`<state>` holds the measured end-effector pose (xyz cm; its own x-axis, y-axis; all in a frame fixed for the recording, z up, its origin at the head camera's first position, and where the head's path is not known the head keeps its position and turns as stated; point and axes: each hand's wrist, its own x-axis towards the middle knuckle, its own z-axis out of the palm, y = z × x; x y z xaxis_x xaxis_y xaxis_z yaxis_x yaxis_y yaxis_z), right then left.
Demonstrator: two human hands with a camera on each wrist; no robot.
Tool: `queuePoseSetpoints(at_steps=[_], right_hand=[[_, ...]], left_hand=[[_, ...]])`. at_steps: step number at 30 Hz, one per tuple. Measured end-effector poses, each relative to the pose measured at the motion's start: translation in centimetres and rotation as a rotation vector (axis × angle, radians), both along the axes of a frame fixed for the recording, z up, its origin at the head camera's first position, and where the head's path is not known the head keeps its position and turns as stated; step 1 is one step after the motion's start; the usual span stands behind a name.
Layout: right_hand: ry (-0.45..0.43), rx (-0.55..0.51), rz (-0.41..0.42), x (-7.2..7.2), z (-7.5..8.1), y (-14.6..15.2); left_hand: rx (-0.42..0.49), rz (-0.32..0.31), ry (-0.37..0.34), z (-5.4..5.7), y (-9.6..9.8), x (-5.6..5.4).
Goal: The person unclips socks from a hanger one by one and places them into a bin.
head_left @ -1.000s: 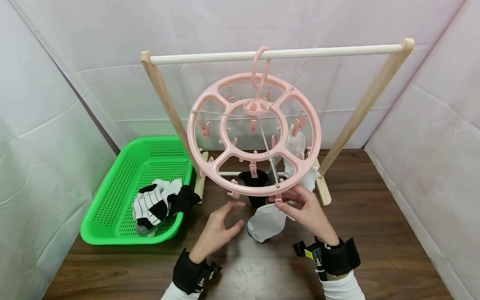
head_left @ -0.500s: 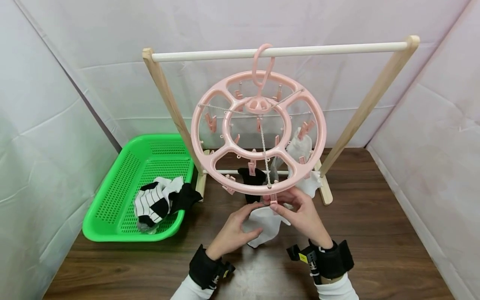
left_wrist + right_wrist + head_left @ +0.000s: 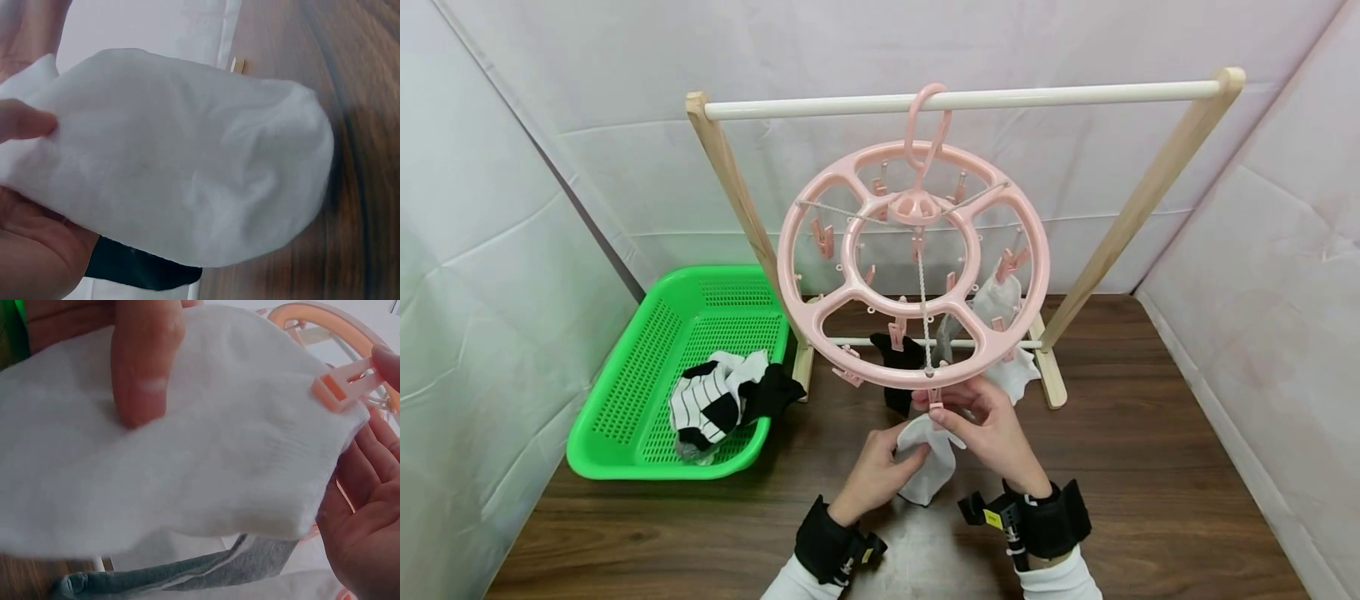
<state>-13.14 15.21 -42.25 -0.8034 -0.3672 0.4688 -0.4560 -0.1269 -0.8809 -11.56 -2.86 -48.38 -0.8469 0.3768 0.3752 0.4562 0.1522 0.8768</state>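
Note:
A white sock [image 3: 934,471] hangs below the front of a pink round clip hanger [image 3: 805,321]. My left hand [image 3: 876,471] pinches the sock, its thumb flat against the fabric in the right wrist view. With thumb and fingers, my right hand [image 3: 988,429] holds a pink clothespin [image 3: 340,387], whose jaws sit on the sock's edge. In the left wrist view the sock [image 3: 181,156] hides much of both hands. Behind it on the hanger hang a black sock [image 3: 898,354], a grey sock [image 3: 946,337] and white socks [image 3: 1000,300].
A green basket [image 3: 617,392] at the left holds black-and-white striped [image 3: 700,408], black [image 3: 771,392] and other socks. The hanger hooks over the white bar [image 3: 1075,96] of a wooden stand [image 3: 1165,167]. Several pink clips, such as one clip [image 3: 823,239], dangle from the rings.
My left hand has moved right and up to the white sock and now pinches it. My right hand, still on the clothespin, has shifted slightly left, and the hanger has turned a little.

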Motion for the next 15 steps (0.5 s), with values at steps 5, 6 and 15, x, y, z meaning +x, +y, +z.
queuePoseSetpoints(at_steps=[5,6,15], right_hand=[[0.022,-0.029,-0.033,0.23,-0.15,-0.42],[0.023,-0.036,-0.044,0.27,-0.18,-0.47],[0.083,-0.160,-0.077,0.20,-0.40,-0.87]], left_hand=[[-0.004,0.026,-0.021,-0.32,0.17,0.34],[-0.007,0.029,-0.018,-0.40,0.20,0.38],[-0.030,0.059,-0.035,-0.43,0.31,0.99]])
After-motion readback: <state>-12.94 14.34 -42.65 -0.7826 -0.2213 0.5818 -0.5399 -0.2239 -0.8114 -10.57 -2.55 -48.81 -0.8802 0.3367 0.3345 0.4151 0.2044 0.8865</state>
